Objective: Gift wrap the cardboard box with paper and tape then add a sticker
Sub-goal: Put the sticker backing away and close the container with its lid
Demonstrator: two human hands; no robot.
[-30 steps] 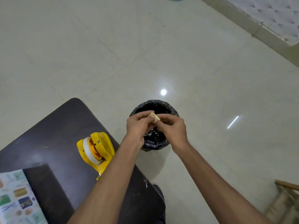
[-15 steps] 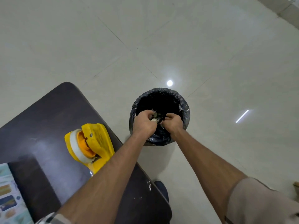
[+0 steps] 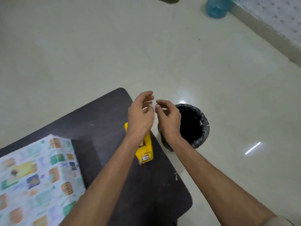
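Paper-wrapped box (image 3: 37, 176): on dark table (image 3: 97, 119), 8 o'clock. Yellow dispenser (image 3: 145, 152): under left wrist. Left hand (image 3: 140, 116), right hand (image 3: 168, 118): centre, fingers loosely curled, any grip lost to blur. Black bin (image 3: 204, 128): 3 o'clock.

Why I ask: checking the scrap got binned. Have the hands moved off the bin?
Yes. The left hand and right hand shifted left from over the bin toward the table.

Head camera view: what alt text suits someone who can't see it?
A person's left hand and right hand hover close together, fingers loosely curled, at the edge of a dark table. On it sit a wrapped box and a yellow tape dispenser; a black bin stands on the floor.
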